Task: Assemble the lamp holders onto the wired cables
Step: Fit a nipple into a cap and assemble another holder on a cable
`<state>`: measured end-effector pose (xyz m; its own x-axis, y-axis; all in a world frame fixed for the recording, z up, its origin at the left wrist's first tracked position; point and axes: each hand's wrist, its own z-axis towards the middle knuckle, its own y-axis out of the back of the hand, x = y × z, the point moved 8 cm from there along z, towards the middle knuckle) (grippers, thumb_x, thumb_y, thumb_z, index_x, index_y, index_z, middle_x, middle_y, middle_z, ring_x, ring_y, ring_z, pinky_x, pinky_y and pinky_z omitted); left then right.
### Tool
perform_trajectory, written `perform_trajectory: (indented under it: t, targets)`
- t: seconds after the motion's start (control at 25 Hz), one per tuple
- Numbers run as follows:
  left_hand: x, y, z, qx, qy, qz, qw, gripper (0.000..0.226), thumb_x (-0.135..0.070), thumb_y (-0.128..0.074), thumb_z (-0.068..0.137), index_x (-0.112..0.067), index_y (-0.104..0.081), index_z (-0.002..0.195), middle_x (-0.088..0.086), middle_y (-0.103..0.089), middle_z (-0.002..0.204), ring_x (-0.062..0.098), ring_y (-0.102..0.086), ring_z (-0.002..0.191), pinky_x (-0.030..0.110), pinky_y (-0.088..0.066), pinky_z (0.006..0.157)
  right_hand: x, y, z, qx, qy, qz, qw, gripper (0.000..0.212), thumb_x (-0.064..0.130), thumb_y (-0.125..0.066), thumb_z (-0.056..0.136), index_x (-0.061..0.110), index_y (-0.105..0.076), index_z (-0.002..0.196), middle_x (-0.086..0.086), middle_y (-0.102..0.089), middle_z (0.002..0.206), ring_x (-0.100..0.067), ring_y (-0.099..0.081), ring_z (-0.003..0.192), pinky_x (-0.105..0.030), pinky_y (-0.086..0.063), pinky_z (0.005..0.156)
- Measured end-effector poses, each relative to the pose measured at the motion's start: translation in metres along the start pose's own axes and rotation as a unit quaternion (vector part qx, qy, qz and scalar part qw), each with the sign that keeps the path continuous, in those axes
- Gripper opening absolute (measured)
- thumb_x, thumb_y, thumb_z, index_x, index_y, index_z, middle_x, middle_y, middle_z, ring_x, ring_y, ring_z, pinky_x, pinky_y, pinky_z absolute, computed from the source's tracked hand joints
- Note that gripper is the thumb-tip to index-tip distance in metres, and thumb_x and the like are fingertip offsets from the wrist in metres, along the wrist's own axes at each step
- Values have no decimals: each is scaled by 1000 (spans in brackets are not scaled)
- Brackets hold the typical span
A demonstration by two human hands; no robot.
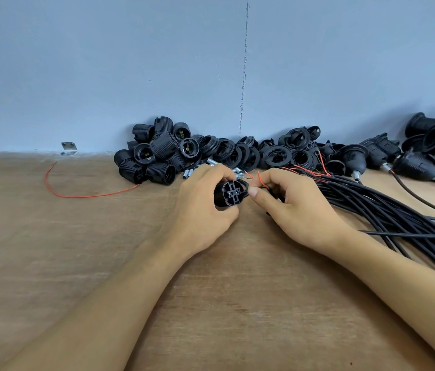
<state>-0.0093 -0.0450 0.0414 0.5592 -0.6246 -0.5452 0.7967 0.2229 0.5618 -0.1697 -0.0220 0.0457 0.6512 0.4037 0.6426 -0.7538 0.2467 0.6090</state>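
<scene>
At centre, the left hand (200, 207) curls round a holder (231, 193), its back facing the right hand (291, 210) at 3 o'clock, which pinches a red wire (261, 181). The holder looks light, rigid and ribbed, so grip its barrel. The wire looks thin and floppy, so pinch it near the tip. Cables (385, 210) fan toward 4 o'clock. Spare holders (155, 153) pile at 12.

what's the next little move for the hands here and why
Probably bring the red wire down into the terminal end of the lamp holder. The left hand grips the holder with its cross-shaped terminal face turned toward the right hand, which pinches the wire right beside it. The wire's end appears to stick up outside the holder.
</scene>
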Motion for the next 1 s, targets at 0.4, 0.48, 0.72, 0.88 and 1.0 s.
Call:
perform_trajectory:
  t: [0.4,0.48,0.72,0.88,1.0]
  targets:
    - [-3,2,0,-8,-3,15,1000,37,-15,-79,69,-29,-72,103,-6,-60,97,3,-55,88,3,-36,79,7,2,-1,-18,23,-34,999,4,22,-67,94,25,-65,92,9,-59,75,-4,-53,75,-7,-37,67]
    - [-3,3,0,-10,-3,14,1000,37,-16,-79,70,-29,-73,104,-6,-59,95,4,-55,87,3,-36,78,8,2,-2,-19,28,-45,998,2,21,-67,94,23,-66,93,10,-58,75,-5,-53,78,-7,-37,68]
    - [-4,2,0,4,2,21,1000,32,-21,-82,70,-33,-75,99,-6,-58,88,6,-57,82,15,-42,73,13,1,-3,-15,57,-76,995,2,16,-66,94,17,-66,96,2,-59,81,-11,-50,80,-7,-36,71]
    - [-3,1,1,7,2,22,1000,27,-21,-82,69,-31,-77,93,-6,-57,83,7,-56,78,16,-42,69,16,0,-4,-11,76,-93,993,2,13,-65,94,14,-66,95,10,-52,79,-7,-49,79,-8,-35,71]
    - [-3,-1,1,5,-4,19,1000,25,-22,-82,69,-31,-78,91,-6,-58,82,7,-56,77,16,-42,68,19,-3,-4,-16,91,-126,988,1,11,-64,94,13,-64,94,17,-43,78,-7,-40,74,-14,-33,69]
